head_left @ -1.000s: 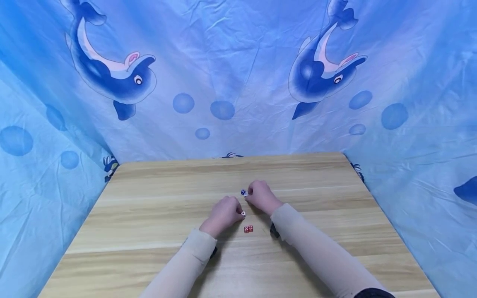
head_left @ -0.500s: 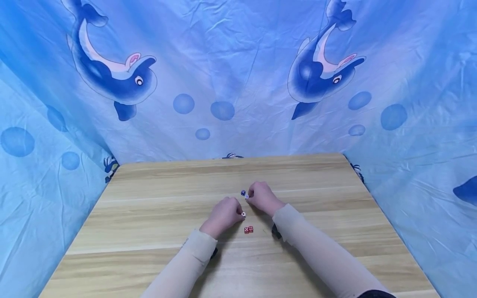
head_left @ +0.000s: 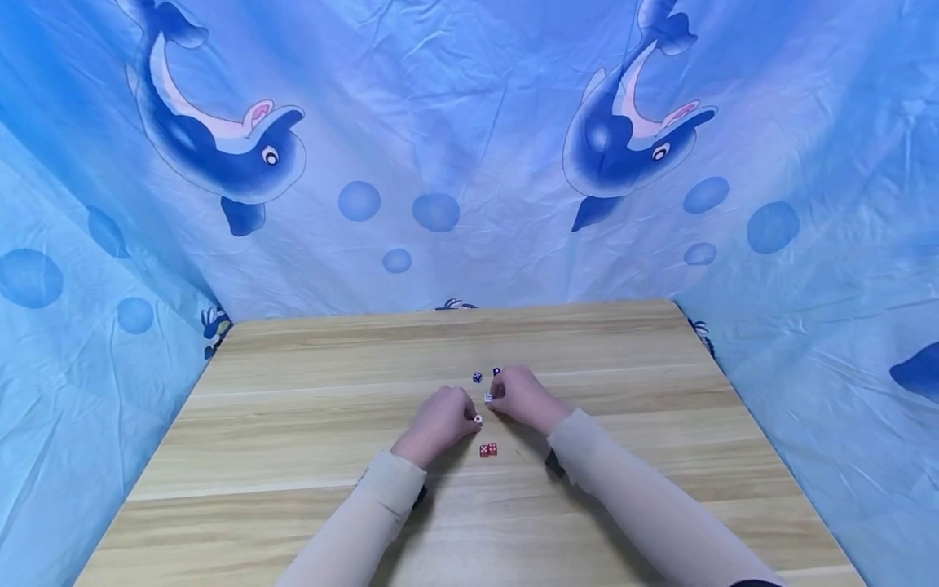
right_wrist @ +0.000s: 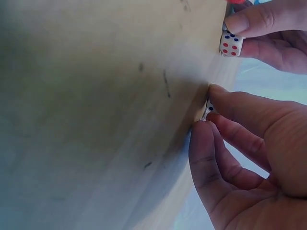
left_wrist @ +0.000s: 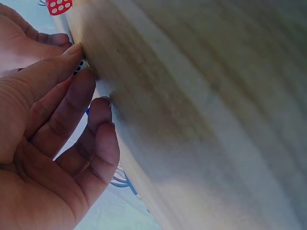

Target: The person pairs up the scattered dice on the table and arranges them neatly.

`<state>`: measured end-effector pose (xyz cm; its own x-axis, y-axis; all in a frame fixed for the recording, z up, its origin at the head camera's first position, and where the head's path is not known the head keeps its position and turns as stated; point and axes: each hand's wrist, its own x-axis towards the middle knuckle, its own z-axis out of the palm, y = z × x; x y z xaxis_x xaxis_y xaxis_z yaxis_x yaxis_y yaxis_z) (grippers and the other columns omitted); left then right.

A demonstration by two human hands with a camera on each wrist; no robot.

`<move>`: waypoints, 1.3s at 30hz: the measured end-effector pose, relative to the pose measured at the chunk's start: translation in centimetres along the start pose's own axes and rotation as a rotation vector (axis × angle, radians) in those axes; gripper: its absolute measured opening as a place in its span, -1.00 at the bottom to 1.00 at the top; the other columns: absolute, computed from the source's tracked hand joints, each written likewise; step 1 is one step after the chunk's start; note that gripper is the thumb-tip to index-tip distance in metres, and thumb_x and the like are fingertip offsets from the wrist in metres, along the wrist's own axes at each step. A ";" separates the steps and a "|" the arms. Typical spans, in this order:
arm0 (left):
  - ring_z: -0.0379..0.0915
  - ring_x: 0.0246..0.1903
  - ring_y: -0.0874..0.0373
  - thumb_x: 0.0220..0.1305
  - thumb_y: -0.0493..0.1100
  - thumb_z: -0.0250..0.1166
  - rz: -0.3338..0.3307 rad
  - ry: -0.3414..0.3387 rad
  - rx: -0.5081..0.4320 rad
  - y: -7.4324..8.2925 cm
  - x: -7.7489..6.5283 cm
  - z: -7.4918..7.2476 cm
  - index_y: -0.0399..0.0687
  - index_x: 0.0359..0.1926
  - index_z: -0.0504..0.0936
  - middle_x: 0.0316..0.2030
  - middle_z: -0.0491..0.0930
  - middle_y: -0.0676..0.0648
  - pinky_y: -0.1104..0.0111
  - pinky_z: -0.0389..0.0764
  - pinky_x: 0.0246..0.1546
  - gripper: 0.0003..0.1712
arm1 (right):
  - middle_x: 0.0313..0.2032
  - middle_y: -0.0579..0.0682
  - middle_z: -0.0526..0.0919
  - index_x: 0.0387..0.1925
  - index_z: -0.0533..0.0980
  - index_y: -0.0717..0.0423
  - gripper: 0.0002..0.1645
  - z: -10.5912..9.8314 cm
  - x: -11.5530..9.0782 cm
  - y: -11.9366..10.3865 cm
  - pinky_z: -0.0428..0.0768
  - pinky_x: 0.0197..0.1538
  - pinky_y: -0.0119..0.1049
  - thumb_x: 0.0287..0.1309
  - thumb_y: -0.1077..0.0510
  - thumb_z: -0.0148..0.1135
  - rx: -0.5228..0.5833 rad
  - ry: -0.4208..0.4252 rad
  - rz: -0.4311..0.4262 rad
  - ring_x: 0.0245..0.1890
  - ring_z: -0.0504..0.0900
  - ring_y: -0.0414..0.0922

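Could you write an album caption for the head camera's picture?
A left hand and a right hand each pinch a white die at a wooden table, red dice nearer, blue dice beyond.

Reaches forward with left forearm (head_left: 348, 522) and right forearm (head_left: 649, 501). Pinches with bent fingers (left_wrist: 76, 96) of left hand (head_left: 438, 422), and in same manner with right hand (head_left: 522, 397), slightly farther ahead.

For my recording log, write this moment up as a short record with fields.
Left hand: left hand pinches the nearer white die
Right hand: right hand pinches the farther white die
Red: two red dice, side by side, nearer the person than both hands
Blue: left blue die and right blue die, apart, beyond the white dice
Surface: wood-grain table
Backdrop: blue cloth with dolphins
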<state>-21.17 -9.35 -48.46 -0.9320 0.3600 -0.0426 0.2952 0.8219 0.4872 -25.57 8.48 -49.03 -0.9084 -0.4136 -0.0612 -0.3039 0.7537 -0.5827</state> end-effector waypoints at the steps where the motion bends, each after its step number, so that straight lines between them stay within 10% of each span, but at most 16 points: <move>1: 0.47 -0.49 0.25 0.11 -0.17 0.54 0.000 0.000 0.002 0.0 0.0 0.0 0.05 -0.47 0.78 -0.53 0.62 0.17 0.26 0.57 -0.30 -0.91 | -0.44 -0.15 0.58 -0.44 0.67 0.00 -0.86 0.0 -0.1 0.1 0.57 -0.21 -0.27 0.08 0.18 0.55 -0.004 -0.004 -0.009 -0.37 0.53 -0.17; 39: 0.49 -0.44 0.26 0.05 -0.19 0.59 0.033 -0.040 -0.032 -0.1 0.4 -0.2 0.05 -0.39 0.81 -0.52 0.64 0.21 0.25 0.56 -0.24 -0.89 | -0.53 -0.27 0.62 -0.40 0.71 0.01 -0.88 0.2 -2.5 0.6 0.59 -0.29 -0.34 0.06 0.24 0.55 0.063 -0.077 -0.178 -0.47 0.58 -0.28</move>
<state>-21.58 -9.42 -48.36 -0.9124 0.4049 -0.0605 0.3185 0.7947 0.5167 -23.47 9.90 -49.40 -0.8166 -0.5771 -0.0136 -0.4367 0.6330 -0.6393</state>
